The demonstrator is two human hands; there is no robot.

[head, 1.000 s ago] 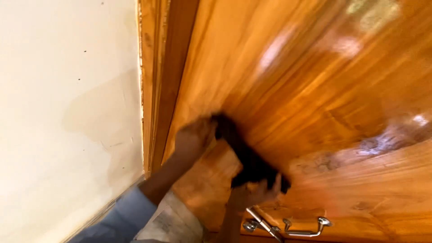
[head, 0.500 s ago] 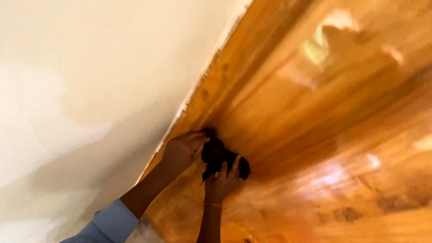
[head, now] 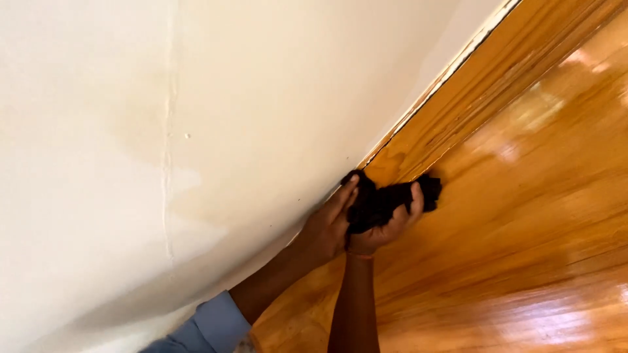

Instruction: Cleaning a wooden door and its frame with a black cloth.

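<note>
A dark cloth (head: 386,198) is bunched against the glossy wooden door frame (head: 458,98), where the frame meets the cream wall. My right hand (head: 392,225) grips the cloth from below, fingers curled over it. My left hand (head: 327,225) presses the cloth's left end, fingers stretched along the frame's edge beside the wall. A light blue sleeve (head: 206,327) covers my left forearm near the bottom edge.
The varnished wooden door (head: 536,216) fills the right side, with bright reflections on it. The cream wall (head: 163,144) fills the left, marked by a faint stain and a thin vertical crack.
Both hands and the cloth have moved up the door and over to the frame's edge by the wall. The metal door handle seen a second ago has dropped out of view.
</note>
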